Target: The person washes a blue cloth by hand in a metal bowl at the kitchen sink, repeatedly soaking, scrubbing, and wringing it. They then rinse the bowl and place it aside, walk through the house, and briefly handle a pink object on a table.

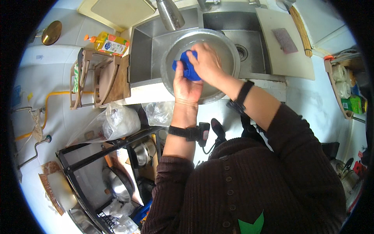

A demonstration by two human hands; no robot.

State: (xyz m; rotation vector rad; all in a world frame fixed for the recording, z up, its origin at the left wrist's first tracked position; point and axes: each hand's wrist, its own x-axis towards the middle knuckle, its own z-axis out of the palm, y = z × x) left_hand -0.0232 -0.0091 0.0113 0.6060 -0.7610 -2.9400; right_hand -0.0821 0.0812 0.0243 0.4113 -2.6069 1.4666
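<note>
In the head view, my left hand (187, 88) is palm up above a large steel basin (234, 55) of water, with its fingers round a bunched blue cloth (186, 68). My right hand (207, 64) presses onto the same cloth from the upper right, its fingers curled over it. The basin sits across a double steel sink (146, 62), overlapping both compartments. Whether anything lies inside the cloth is hidden.
A yellow bottle (113, 43) and a wooden rack (105, 78) stand left. A white board (297, 66) with a sponge pad (284, 40) is at right. Plastic bags (120, 119) and a black rack of pots (89, 175) are lower left. A faucet (206, 3) is behind.
</note>
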